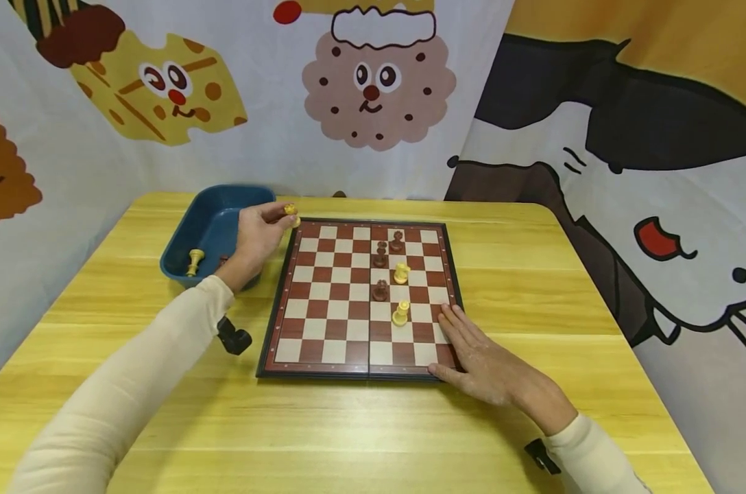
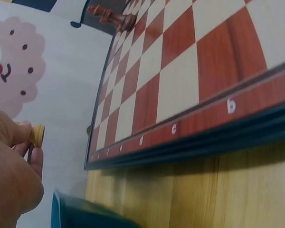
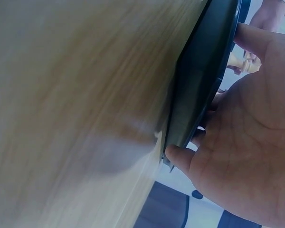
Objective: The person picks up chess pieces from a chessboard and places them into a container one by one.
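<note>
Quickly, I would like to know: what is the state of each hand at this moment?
Left hand: closed, pinching a yellow chess piece.
Right hand: open, resting at the chessboard's near right corner.

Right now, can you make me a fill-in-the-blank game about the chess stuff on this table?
1. The ___ grip is pinching a pale yellow chess piece.
2. The colour of the plastic bin is ___.
3. Standing on the chessboard are ___ pale yellow pieces.
4. On the lettered edge, the letter between b and d is ___.

Missing words: left; blue; two; c.
</note>
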The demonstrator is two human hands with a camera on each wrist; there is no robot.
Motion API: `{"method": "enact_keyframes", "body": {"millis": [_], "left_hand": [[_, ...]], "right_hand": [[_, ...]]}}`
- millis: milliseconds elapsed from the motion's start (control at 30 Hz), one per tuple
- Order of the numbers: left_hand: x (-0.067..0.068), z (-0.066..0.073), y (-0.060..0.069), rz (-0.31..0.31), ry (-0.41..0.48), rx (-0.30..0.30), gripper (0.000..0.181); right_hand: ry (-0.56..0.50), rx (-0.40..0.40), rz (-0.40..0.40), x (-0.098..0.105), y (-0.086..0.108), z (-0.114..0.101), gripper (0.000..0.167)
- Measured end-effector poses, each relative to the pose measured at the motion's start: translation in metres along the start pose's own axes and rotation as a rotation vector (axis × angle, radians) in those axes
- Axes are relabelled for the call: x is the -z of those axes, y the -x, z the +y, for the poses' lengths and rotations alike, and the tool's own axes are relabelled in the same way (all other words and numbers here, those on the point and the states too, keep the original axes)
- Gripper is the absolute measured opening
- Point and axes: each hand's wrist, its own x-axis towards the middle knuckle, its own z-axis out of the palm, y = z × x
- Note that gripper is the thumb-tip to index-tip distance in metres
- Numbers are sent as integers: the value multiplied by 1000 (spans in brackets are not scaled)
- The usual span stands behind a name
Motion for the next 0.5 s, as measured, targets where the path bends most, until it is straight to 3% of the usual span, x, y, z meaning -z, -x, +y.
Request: {"method": "enact_keyframes", "body": {"millis": [200,500], "left_hand": [[22,-7,-2,23,-6,24,33],[52,-22,0,85,-113,51,33]], "right_hand": [[2,4,2,1,0,-1,94],[5,-4,-5,0,0,-2,94]]}}
